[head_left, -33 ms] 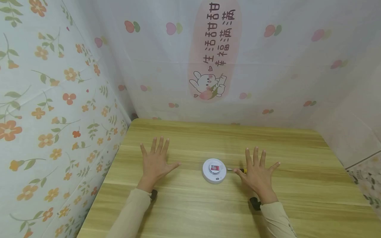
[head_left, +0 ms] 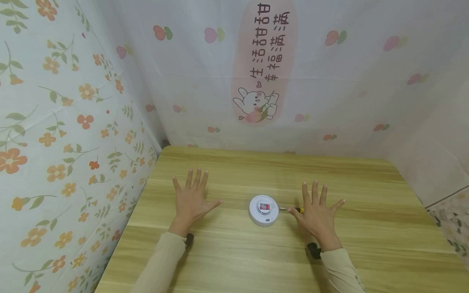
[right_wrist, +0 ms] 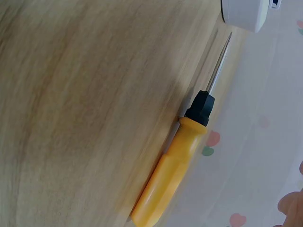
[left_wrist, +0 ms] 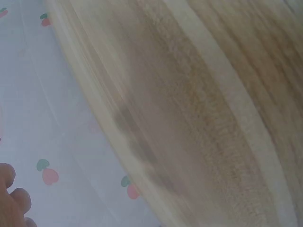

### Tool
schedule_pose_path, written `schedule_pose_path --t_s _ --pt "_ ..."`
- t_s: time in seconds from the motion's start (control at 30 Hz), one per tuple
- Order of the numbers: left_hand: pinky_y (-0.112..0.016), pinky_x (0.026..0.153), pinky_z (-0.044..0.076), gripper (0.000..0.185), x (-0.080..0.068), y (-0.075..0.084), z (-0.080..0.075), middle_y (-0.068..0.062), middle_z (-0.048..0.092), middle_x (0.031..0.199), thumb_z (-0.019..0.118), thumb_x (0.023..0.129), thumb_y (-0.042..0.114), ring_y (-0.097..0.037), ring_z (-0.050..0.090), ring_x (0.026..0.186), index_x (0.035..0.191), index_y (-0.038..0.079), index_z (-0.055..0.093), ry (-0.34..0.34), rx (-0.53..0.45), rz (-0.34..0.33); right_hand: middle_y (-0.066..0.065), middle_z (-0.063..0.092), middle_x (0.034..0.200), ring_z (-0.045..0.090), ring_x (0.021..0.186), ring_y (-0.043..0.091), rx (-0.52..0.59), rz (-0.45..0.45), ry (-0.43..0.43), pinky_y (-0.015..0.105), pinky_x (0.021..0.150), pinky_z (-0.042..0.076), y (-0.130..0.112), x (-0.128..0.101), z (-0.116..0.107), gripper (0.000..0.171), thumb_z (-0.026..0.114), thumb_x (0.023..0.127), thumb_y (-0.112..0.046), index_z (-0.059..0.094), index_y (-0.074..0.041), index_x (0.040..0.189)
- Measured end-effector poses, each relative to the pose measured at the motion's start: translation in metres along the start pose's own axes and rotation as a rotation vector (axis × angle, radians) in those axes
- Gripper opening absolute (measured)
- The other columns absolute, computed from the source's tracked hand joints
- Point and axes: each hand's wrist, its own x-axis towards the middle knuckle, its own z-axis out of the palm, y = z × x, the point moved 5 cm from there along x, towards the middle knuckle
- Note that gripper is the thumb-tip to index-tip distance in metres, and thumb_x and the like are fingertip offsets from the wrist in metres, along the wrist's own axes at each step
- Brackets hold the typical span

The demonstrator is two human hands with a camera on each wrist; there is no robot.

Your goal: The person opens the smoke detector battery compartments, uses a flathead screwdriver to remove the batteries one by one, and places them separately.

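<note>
We hold both hands flat on the wooden table (head_left: pixel 234 260), palms down and fingers spread straight, gripping nothing. Our left hand (head_left: pixel 191 200) rests at about nine o'clock from the white round device (head_left: pixel 263 210), well apart from it, with bare tabletop between. Our right hand (head_left: pixel 316 213) lies at about three o'clock from the device, much nearer, and its thumb reaches toward the device. The two hands are apart, one on each side of the device

Under the right hand lies a screwdriver (right_wrist: pixel 180 161) with a yellow handle, a black collar and a thin metal shaft. In the head view only its tip end shows at the thumb; in the right wrist view the whole tool lies flat on the wood, its shaft pointing toward the device, the tip just short of the white rim. Whether the palm actually presses on the handle we cannot tell

The device sits flat near the middle of the table, a low white disc with a red and white patch on top and a small slot at its six o'clock edge

Both arms wear pale beige sleeves (head_left: pixel 161 260). The left wrist view shows only wood grain, the table's edge and fingertips at the lower left corner

At twelve o'clock behind the table hangs a white printed cloth (head_left: pixel 329 81) with small pink fruits, a rabbit and pink writing; at nine o'clock hangs a floral cloth (head_left: pixel 55 142) with orange flowers
</note>
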Motion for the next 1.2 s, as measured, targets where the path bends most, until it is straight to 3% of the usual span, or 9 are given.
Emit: schedule_pose_path --t_s 0.4,0.63,0.8,1.07,1.2 --pt "-0.064 0.114 -0.01 0.104 -0.001 0.0 -0.002 -0.003 0.015 0.162 0.047 0.075 0.083 -0.024 0.004 0.151 0.155 0.021 0.02 -0.005 -0.026 0.002 0.021 0.0 0.161 -0.006 0.148 0.043 0.006 -0.027 0.035 0.079 0.1 -0.011 -0.004 0.004 -0.004 0.098 0.054 0.086 -0.065 0.011 -0.012 0.156" --pt "-0.063 0.114 -0.012 0.106 -0.001 0.0 0.0 -0.002 0.012 0.162 0.049 0.075 0.081 -0.024 0.001 0.152 0.156 0.021 0.016 -0.036 -0.045 0.001 0.019 -0.005 0.162 -0.007 0.148 0.042 0.024 -0.024 -0.018 0.076 0.104 -0.009 -0.007 0.003 -0.004 0.1 0.05 0.087 -0.068 0.002 -0.014 0.156" --pt "-0.062 0.114 -0.012 0.105 0.001 0.002 -0.001 -0.004 0.015 0.162 0.047 0.076 0.082 -0.025 0.003 0.152 0.156 0.021 0.015 -0.049 -0.042 0.01 0.018 -0.006 0.162 -0.005 0.148 0.042 0.033 -0.033 -0.028 0.075 0.106 -0.008 -0.01 0.005 -0.002 0.099 0.053 0.087 -0.064 0.005 -0.012 0.156" --pt "-0.062 0.114 -0.012 0.105 0.007 0.007 -0.003 -0.004 0.012 0.163 0.048 0.078 0.08 -0.026 0.004 0.152 0.156 0.021 0.012 -0.075 -0.055 0.028 0.017 0.006 0.162 0.002 0.149 0.039 0.074 -0.074 -0.055 0.072 0.109 -0.006 -0.022 0.012 -0.006 0.103 0.059 0.087 -0.059 -0.004 -0.015 0.156" --pt "-0.062 0.114 -0.011 0.104 0.01 0.012 -0.002 -0.004 0.012 0.163 0.05 0.078 0.079 -0.026 0.003 0.152 0.156 0.021 0.012 -0.087 -0.057 0.038 0.017 0.01 0.162 0.005 0.149 0.039 0.079 -0.097 -0.056 0.071 0.11 -0.005 -0.028 0.014 -0.01 0.102 0.057 0.086 -0.062 0.001 -0.013 0.156"
